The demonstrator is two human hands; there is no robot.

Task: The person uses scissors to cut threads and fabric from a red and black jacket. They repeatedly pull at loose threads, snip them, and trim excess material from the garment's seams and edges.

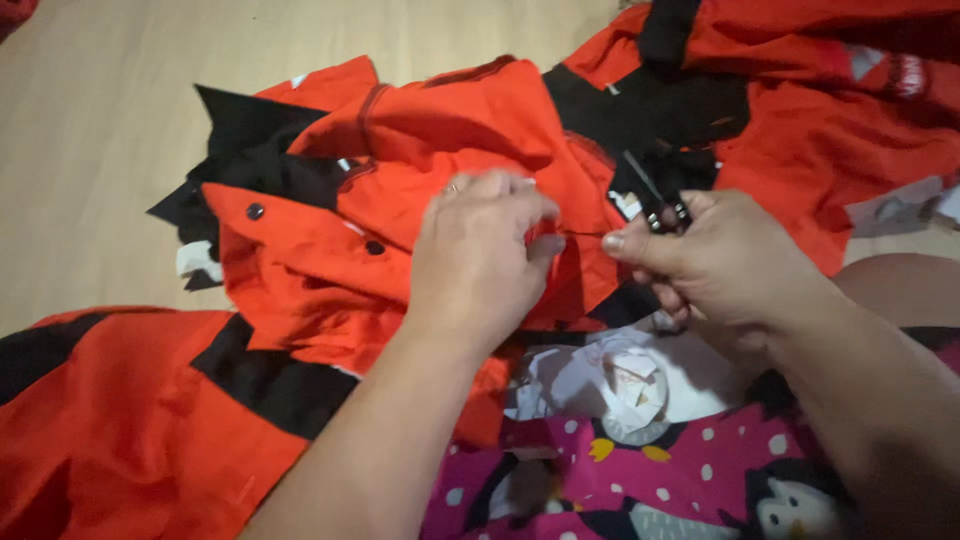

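Your left hand [480,255] pinches a fold of the orange garment [400,200] at the centre, fingers closed together on the cloth; your right hand [715,265] sits just to its right, fingers curled around small dark snips [655,200], whose blades are half hidden against black fabric; whether they are parted you cannot tell; a thin thread between the hands is barely visible; more orange-and-black garments [120,420] lie near left and far right, cut off by the frame; crumpled white paper [620,380] rests on the penguin-print cloth [680,480] near you.

Small dark tool [662,205] mostly hidden in right hand [730,270]
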